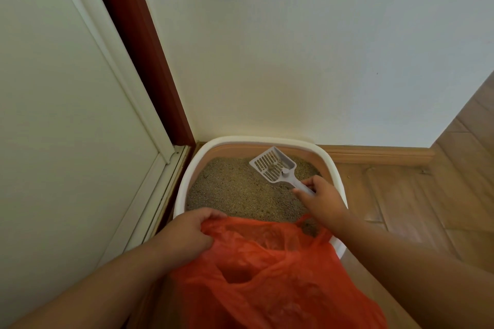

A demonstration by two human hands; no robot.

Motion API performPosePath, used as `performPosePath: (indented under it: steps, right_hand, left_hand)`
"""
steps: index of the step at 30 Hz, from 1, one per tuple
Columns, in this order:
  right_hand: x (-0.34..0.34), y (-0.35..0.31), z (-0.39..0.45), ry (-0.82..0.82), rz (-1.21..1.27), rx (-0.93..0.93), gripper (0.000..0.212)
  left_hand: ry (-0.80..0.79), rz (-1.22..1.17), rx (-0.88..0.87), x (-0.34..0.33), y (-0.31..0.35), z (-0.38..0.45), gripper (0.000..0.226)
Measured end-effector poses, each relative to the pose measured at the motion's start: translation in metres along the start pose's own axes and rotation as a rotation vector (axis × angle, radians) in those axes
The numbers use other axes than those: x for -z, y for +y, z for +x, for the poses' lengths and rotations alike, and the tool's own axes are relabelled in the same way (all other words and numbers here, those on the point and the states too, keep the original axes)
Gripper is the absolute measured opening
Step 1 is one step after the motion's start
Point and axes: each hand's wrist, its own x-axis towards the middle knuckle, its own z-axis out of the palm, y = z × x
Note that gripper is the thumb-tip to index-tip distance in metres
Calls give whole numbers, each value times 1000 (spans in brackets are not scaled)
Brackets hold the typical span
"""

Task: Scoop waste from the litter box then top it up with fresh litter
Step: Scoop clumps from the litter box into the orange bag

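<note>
while the l grip (184, 232) clutches the orange bag (270, 270) rim, the r grip (319, 199) holds the scoop (275, 165) handle, a few bits in it, over litter in the litter box (187, 179).

Litter box (184, 184) in the corner, back rim against the wall (294, 48), door (66, 115) to its left, wooden floor (401, 208) to its right. Litter (235, 189) inside. Scoop (275, 165) above the litter at far right, handle in the right hand (318, 200). Plastic bag (267, 275) over the near rim, left edge in the left hand (187, 235).
</note>
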Motion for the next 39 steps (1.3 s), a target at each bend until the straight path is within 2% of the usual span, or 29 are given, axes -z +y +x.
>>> performPosePath:
  steps: [4,8,15,21,27,33,39]
  right_hand:
    - [8,-2,-6,-48,-32,39,15]
    - [12,-3,-7,-68,-65,22,15]
    - [4,-11,-10,-205,-185,14,12]
    - [-31,-34,-3,-292,-284,17,10]
    - [-74,-55,15,-276,-293,29,18]
    - [-108,-67,33,-335,-350,54,18]
    - [-134,-78,44,-331,-388,-2,23]
  left_hand:
    - [33,58,-7,1,2,-1,57]
    - [3,125,7,1,1,-3,53]
    - [-25,206,15,6,-6,-6,48]
    - [-8,198,49,13,-20,-8,43]
    - [7,199,62,19,-33,-5,42]
    - [2,174,71,25,-42,-3,45]
    - [24,144,82,32,-48,-2,48]
